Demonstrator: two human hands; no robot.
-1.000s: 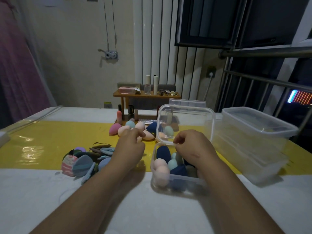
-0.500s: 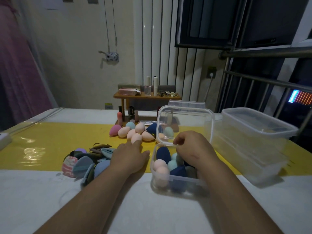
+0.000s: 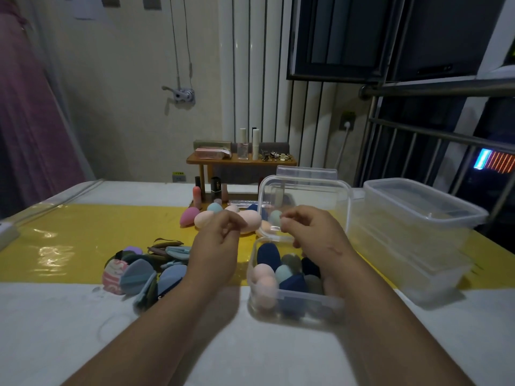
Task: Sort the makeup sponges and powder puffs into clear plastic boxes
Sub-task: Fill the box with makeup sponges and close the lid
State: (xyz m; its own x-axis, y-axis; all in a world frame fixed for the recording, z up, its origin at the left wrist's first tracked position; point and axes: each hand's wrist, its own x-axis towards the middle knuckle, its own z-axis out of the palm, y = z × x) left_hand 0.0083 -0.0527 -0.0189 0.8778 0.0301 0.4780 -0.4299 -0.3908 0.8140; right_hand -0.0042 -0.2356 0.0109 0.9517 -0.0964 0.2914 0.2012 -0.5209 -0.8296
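A small clear box (image 3: 295, 299) near the table's front holds several navy, teal, grey and pink makeup sponges. Its clear lid (image 3: 306, 196) stands upright behind it. My right hand (image 3: 312, 238) hovers over the box's far rim with fingers curled; I see nothing in it. My left hand (image 3: 217, 246) is raised left of the box, fingers curled toward the thumb, and what lies inside them is hidden. Loose egg-shaped sponges (image 3: 204, 218) lie just beyond it. A pile of flat powder puffs (image 3: 145, 268) lies at the left.
Two large clear boxes (image 3: 418, 218) are stacked at the right on the yellow table cover (image 3: 83, 232). A small wooden shelf (image 3: 239, 161) with bottles and lipsticks stands at the table's far edge. The near white surface (image 3: 250, 352) carries only my forearms.
My left hand lay flat by the loose sponges half a second ago; now it is lifted with fingers curled. My right hand has risen slightly above the box's far rim.
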